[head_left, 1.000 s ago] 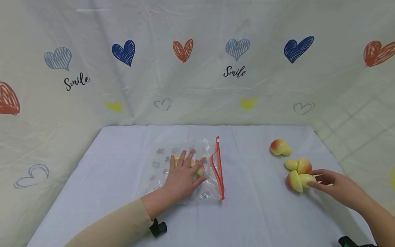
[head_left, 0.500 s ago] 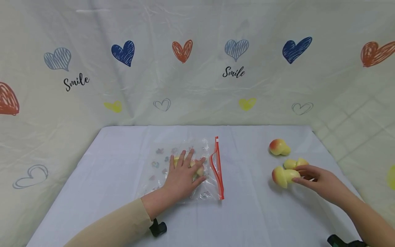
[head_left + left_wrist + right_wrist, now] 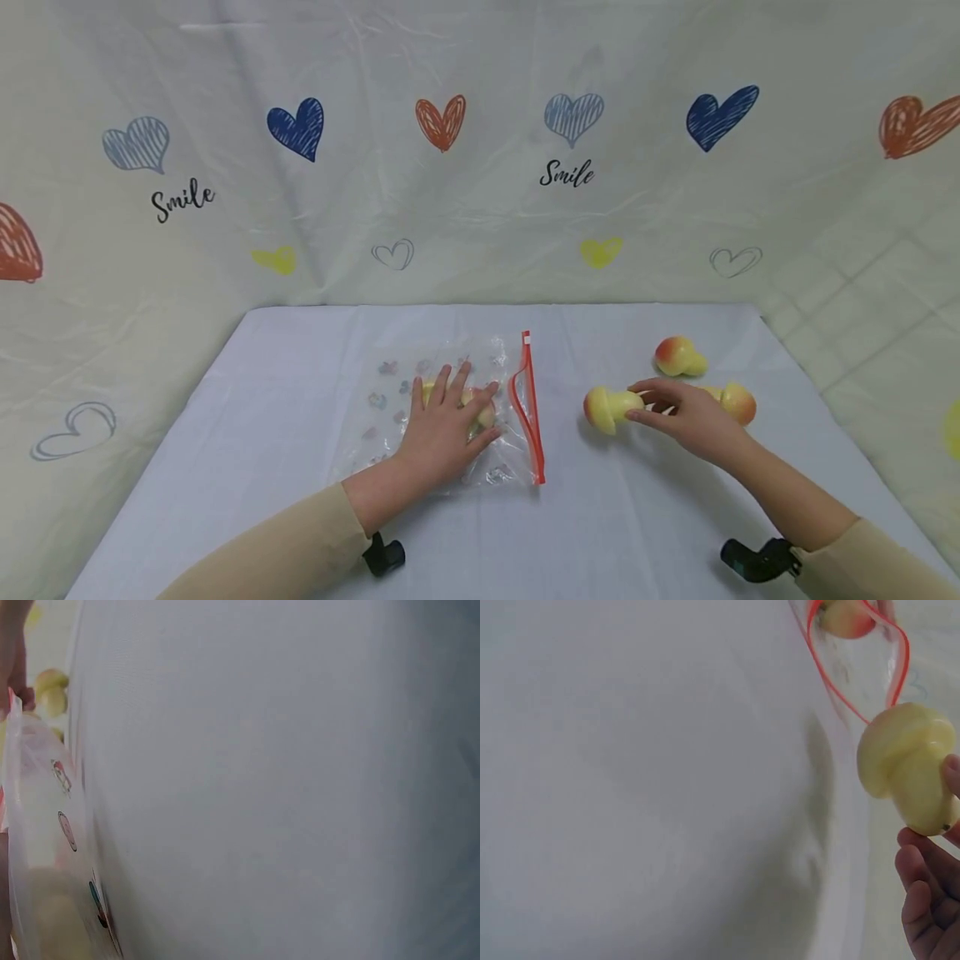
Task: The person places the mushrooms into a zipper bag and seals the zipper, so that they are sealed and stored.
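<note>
My left hand [image 3: 446, 442] lies with spread fingers on a clear zip bag [image 3: 382, 442] with a red zip edge [image 3: 533, 417]. Yellow and red pieces show inside the bag, partly hidden under that hand. My right hand [image 3: 693, 417] pinches a yellow toy mushroom [image 3: 617, 405] with a reddish cap by its stem end, above the table and right of the bag. In the right wrist view the mushroom [image 3: 911, 761] is in the fingertips, cap toward the bag's gaping red mouth [image 3: 906, 660]. The left wrist view shows the bag's side [image 3: 52, 825].
Two more toy mushrooms lie on the right of the white-covered table [image 3: 262, 400]: one farther back [image 3: 678, 357], one [image 3: 738, 403] partly behind my right hand. A white backdrop [image 3: 495, 217] printed with hearts rises behind the table.
My right hand has carried the toy mushroom leftward, away from the other two and toward the bag. My left hand has stayed on the bag.
</note>
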Demonstrator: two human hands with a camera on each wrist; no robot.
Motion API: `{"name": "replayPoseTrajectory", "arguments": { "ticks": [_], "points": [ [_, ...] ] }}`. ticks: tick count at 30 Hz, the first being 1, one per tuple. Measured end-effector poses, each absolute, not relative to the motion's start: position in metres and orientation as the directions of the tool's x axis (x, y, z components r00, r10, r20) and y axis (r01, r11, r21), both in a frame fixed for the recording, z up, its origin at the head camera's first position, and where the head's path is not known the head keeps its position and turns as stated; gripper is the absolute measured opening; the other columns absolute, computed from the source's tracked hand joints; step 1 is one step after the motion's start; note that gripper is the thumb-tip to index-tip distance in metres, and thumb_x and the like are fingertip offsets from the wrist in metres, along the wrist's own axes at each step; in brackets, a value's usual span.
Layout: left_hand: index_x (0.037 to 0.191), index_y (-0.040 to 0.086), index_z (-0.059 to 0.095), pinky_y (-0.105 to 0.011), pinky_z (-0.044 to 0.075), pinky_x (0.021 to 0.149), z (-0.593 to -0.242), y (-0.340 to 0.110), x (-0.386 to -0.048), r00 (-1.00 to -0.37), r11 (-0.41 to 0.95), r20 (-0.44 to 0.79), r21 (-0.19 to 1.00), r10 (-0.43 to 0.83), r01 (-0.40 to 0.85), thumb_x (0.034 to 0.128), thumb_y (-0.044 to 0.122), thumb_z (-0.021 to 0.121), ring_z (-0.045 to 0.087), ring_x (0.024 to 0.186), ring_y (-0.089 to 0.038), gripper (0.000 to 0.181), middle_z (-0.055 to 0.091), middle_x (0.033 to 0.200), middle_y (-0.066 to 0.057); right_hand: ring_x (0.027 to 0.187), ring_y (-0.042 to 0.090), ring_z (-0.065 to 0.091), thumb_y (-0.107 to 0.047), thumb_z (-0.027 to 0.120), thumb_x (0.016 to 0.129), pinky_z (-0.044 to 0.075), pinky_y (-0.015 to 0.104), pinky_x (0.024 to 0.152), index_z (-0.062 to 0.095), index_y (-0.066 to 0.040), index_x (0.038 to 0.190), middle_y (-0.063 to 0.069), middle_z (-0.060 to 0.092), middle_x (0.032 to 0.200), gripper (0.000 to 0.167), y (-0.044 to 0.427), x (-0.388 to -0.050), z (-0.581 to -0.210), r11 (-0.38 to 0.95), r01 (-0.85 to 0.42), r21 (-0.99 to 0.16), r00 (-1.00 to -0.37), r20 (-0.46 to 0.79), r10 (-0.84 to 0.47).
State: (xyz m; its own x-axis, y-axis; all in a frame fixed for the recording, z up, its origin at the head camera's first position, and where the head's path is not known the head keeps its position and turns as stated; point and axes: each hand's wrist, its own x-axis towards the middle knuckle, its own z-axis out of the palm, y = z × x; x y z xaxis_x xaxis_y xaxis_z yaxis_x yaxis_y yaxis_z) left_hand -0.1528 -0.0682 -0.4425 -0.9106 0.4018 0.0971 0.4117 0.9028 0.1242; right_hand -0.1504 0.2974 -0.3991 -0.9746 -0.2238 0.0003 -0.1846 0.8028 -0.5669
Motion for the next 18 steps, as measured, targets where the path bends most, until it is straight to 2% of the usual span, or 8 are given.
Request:
{"name": "replayPoseTrajectory", "arguments": {
  "ticks": [4, 10, 18],
  "points": [
    [0.156, 0.042, 0.027, -0.068, 0.001, 0.114, -0.443, -0.067, -0.153, -0.914, 0.906, 0.086, 0.123, 0.397, 0.405, 0.0946, 0.069, 0.041, 0.005, 0.152, -0.034, 0.068, 0.009, 0.167, -0.005, 0.091, 0.019, 0.063, -0.05, 0.073, 0.086, 0.052, 0.032, 0.073, 0.068, -0.014, 0.121, 0.004, 0.071, 0.107, 0.051, 0.272, -0.164, -0.406, 0.783, -0.17, -0.599, -0.968, -0.048, -0.246],
    [0.156, 0.043, 0.026, -0.067, -0.002, 0.114, -0.443, -0.066, -0.153, -0.922, 0.915, 0.067, 0.113, 0.381, 0.387, 0.0943, 0.071, 0.039, 0.003, 0.152, -0.033, 0.068, 0.007, 0.167, -0.004, 0.09, 0.018, 0.062, -0.043, 0.076, 0.086, 0.051, 0.031, 0.07, 0.068, -0.014, 0.12, 0.006, 0.072, 0.108, 0.046, 0.237, -0.178, -0.417, 0.736, -0.179, -0.653, -0.958, -0.056, -0.282],
    [0.155, 0.043, 0.028, -0.068, 0.001, 0.114, -0.442, -0.064, -0.152, -0.921, 0.915, 0.086, 0.11, 0.381, 0.389, 0.0944, 0.069, 0.042, 0.005, 0.152, -0.034, 0.068, 0.011, 0.166, -0.006, 0.089, 0.018, 0.061, -0.04, 0.078, 0.084, 0.052, 0.029, 0.07, 0.068, -0.016, 0.12, 0.005, 0.071, 0.11, 0.045, 0.205, -0.185, -0.424, 0.718, -0.13, -0.684, -0.957, -0.103, -0.272]
  ]
}}
